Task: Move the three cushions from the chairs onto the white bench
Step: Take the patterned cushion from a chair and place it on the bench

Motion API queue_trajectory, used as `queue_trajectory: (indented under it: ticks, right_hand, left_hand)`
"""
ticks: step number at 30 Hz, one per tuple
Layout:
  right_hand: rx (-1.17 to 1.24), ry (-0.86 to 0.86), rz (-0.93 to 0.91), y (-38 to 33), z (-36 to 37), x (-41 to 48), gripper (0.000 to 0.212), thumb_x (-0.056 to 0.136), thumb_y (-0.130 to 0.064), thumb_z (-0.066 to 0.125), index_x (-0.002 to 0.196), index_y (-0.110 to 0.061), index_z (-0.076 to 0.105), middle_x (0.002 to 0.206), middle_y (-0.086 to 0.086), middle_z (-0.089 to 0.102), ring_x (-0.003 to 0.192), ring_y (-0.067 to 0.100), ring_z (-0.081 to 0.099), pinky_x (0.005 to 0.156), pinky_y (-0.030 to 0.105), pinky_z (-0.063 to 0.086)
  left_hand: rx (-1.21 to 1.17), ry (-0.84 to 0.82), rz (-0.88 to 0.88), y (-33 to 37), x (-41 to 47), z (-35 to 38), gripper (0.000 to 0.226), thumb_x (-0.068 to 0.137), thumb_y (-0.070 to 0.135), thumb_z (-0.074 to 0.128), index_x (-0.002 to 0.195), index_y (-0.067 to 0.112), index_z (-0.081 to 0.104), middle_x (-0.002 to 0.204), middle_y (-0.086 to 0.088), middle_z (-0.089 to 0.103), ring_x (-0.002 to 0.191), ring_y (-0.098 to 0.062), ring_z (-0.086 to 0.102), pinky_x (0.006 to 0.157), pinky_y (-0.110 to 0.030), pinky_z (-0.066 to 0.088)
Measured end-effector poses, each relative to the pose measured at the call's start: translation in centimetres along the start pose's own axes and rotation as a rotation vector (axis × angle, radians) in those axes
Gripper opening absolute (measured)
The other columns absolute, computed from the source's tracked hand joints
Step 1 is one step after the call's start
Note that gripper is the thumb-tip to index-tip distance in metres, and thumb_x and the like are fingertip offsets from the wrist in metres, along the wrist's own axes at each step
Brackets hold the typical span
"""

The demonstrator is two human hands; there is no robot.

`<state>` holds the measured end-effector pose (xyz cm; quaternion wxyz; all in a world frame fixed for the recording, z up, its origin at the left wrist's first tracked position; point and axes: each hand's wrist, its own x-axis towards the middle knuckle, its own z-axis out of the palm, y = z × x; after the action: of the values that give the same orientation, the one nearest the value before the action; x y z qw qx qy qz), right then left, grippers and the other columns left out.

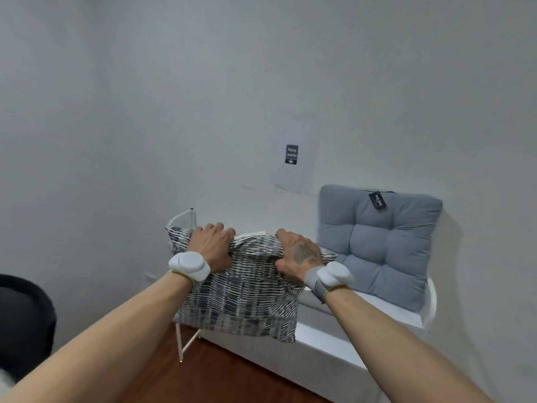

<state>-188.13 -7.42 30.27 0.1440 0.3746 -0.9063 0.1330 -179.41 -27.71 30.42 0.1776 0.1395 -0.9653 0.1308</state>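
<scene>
A black-and-white patterned cushion (244,295) hangs upright over the left part of the white bench (325,338). My left hand (210,245) grips its top edge near the left corner. My right hand (299,257) grips the same top edge further right. A grey tufted cushion (377,242) with a black tag leans against the wall on the right part of the bench, apart from my hands. The lower edge of the patterned cushion hides part of the bench seat.
The bench stands against a white wall on thin white legs (181,344). A paper sign (293,155) is taped to the wall above it. A dark rounded chair (26,321) sits at the left edge. Brown wooden floor (220,379) lies below.
</scene>
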Motion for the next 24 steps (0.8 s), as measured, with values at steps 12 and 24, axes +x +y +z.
queue_trajectory:
  ticks: [12,24]
  right_hand:
    - [-0.051,0.059,0.068,7.6,2.4,14.7,0.039,0.069,-0.024,0.060,0.106,-0.020,0.049,0.094,0.006,0.065,0.076,0.030,0.058,0.062,0.031,0.040]
    - [-0.036,0.035,0.060,15.0,6.3,27.2,0.046,0.070,-0.031,0.061,0.115,-0.024,0.052,0.104,0.006,0.067,0.087,0.031,0.063,0.069,0.034,0.049]
  left_hand:
    - [-0.049,0.069,0.070,-0.4,16.9,5.5,0.037,0.074,0.024,0.058,0.111,0.021,0.058,0.100,-0.005,0.057,0.094,-0.028,0.059,0.077,-0.038,0.043]
    - [-0.100,0.099,0.116,-0.5,30.8,11.4,0.034,0.070,0.023,0.059,0.104,0.020,0.058,0.095,-0.006,0.058,0.089,-0.030,0.060,0.070,-0.037,0.039]
